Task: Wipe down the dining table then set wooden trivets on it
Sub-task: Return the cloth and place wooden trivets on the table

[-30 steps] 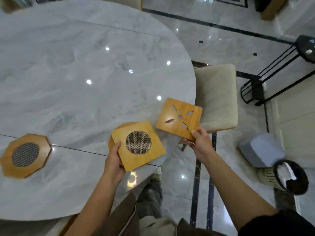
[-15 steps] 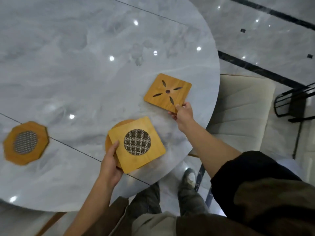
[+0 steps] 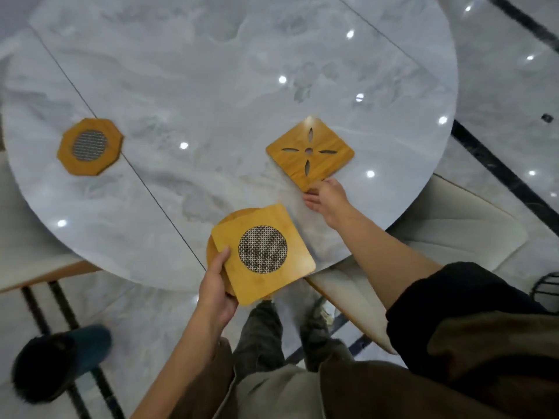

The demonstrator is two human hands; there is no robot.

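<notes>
The round grey marble dining table [image 3: 211, 71] fills the upper view. An octagonal wooden trivet [image 3: 90, 146] with a mesh centre lies flat at its left. A square wooden trivet with a flower cut-out [image 3: 310, 152] lies flat near the right edge; my right hand [image 3: 325, 197] touches its near corner with the fingertips. My left hand [image 3: 216, 290] grips a stack at the table's near edge: a square trivet with a round mesh centre [image 3: 262, 252] on top of a round wooden trivet [image 3: 230, 219], mostly hidden beneath it.
A cream upholstered chair [image 3: 453, 225] stands tucked in at the table's right. Another pale chair [image 3: 27, 252] stands at the left edge. A dark and blue slipper [image 3: 57, 361] lies on the glossy marble floor at lower left. My legs and shoes show below the table edge.
My right hand has carried the flower cut-out trivet over the table and laid it flat near the right edge. The left hand keeps its stack. The view has shifted.
</notes>
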